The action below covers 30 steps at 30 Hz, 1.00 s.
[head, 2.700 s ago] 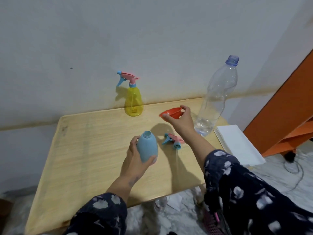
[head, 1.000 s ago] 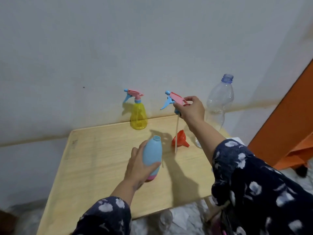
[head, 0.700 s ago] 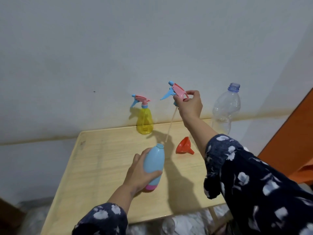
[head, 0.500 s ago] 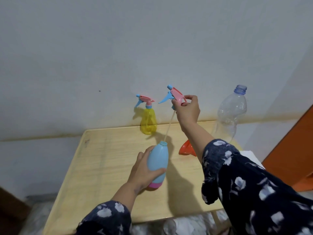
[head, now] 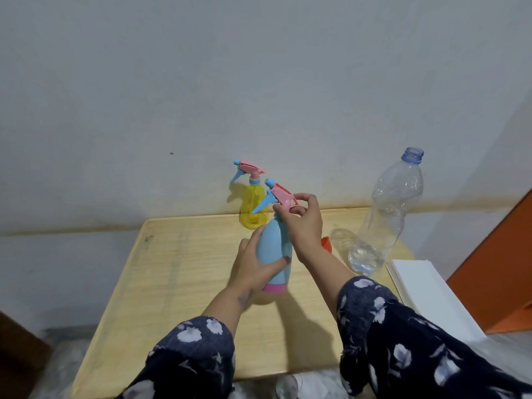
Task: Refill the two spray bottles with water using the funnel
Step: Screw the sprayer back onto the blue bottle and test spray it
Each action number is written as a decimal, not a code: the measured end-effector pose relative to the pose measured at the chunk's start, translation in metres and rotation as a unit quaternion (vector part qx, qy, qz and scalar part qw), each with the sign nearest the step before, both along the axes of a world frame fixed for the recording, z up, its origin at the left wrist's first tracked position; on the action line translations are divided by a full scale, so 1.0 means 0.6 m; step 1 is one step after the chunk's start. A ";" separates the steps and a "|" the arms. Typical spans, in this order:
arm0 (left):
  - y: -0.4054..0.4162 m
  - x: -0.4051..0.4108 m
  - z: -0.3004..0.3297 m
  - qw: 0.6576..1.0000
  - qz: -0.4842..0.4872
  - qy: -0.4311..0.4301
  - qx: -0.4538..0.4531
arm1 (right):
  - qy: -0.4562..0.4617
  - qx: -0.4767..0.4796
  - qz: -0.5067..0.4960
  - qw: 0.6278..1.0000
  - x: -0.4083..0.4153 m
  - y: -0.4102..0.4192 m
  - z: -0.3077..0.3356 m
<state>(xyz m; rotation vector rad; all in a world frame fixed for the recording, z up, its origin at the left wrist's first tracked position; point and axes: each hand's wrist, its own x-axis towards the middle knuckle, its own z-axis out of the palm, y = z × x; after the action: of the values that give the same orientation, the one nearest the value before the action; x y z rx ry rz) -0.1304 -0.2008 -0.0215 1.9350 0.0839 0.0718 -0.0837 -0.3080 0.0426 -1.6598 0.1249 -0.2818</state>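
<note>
Hands point(head: 253, 263) on unlabelled blue bottle point(head: 273, 251)

Rt hand point(head: 304, 226) lowered sprayer head point(head: 277, 197) onto blue bottle point(head: 273, 251).

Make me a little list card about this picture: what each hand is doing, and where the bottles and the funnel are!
left hand: holds the blue spray bottle round its body, tilted, above the wooden table
right hand: pinches the pink and blue trigger head at the blue bottle's neck
yellow spray bottle: upright at the table's back edge, trigger head on
orange funnel: on the table, mostly hidden behind the right wrist
clear water bottle: upright at right, uncapped, a little water at the bottom
white paper stack: right of the table
</note>
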 end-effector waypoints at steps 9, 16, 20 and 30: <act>0.031 -0.011 -0.009 1.000 -0.002 0.002 -0.005 | 0.023 -0.017 0.172 0.985 -0.012 -0.014 0.015; 0.049 -0.026 -0.012 1.000 0.013 0.002 0.013 | -0.010 -0.116 0.208 0.971 -0.013 0.005 0.014; 0.069 -0.037 -0.014 1.000 0.026 0.005 0.013 | 0.001 -0.136 0.260 0.956 -0.010 0.013 0.024; 0.087 -0.071 -0.014 0.999 0.046 -0.003 -0.006 | 0.025 -0.126 0.257 0.958 -0.039 0.056 0.011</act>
<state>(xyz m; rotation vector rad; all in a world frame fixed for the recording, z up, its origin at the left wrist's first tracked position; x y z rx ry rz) -0.1729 -0.1485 -0.0301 1.9180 0.1693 0.1388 -0.1074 -0.2743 0.0490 -1.8860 -0.3158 0.1471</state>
